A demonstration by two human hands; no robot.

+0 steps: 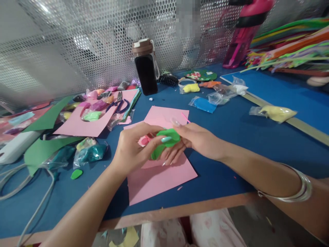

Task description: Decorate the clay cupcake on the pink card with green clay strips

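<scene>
Two hands meet over the middle of the table (231, 137), and both hold one piece of green clay (166, 142) between them; the left hand (131, 151) curls its fingers closed on the near side of the piece, with the thumb laid on top, while the right hand (195, 139) supports it from the far side with fingers bent under it and the thumb lifted a little. The clay is kept just above a pink paper sheet (159, 178), probably so that bits fall on the paper and not on the blue cloth; a small pink shape (144, 140) shows beside the left fingers, but I cannot tell if it is held or only lying there. Both forearms come in low from the near edge, the wrists almost straight; the right wrist carries silver bangles (300, 190). More clay in plastic bags (89, 152) lies to the left, near to reach; scissors (119, 104) rest on another pink sheet behind; a dark bottle (146, 68) stands upright at the back.
</scene>
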